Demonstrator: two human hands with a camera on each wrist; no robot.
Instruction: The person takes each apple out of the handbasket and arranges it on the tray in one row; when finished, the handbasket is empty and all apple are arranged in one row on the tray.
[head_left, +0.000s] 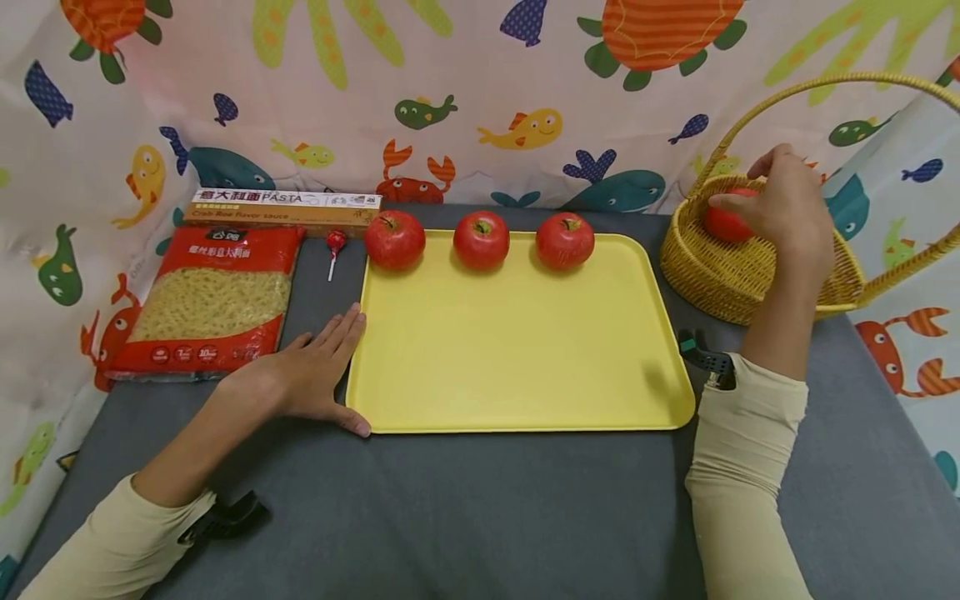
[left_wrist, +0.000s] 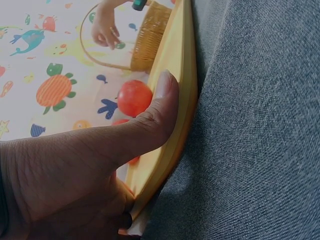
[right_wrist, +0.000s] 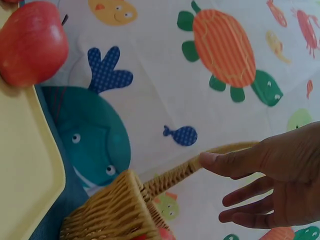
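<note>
My left hand point(head_left: 311, 375) lies at the left edge of a yellow tray point(head_left: 517, 358), fingers straight and touching the rim, thumb near the front corner. Along the tray's back edge sit three red apples: the left apple point(head_left: 394, 240), the middle apple point(head_left: 482, 240) and the right apple point(head_left: 565, 242). Over a woven basket point(head_left: 705, 275) at the right hovers my right hand point(head_left: 795, 204). The right wrist view shows its fingers point(right_wrist: 247, 192) apart with nothing between them. A red apple point(head_left: 729, 218) lies inside the basket, partly hidden by that hand.
A red bag of pasta point(head_left: 213, 292) lies left of the tray, with a pasta box point(head_left: 285, 210) behind it. Between bag and tray is a red lollipop point(head_left: 335, 243). The basket's tall handle point(head_left: 825, 81) arches up near my right hand. A patterned cloth point(head_left: 465, 75) hangs behind the grey tabletop point(head_left: 480, 517).
</note>
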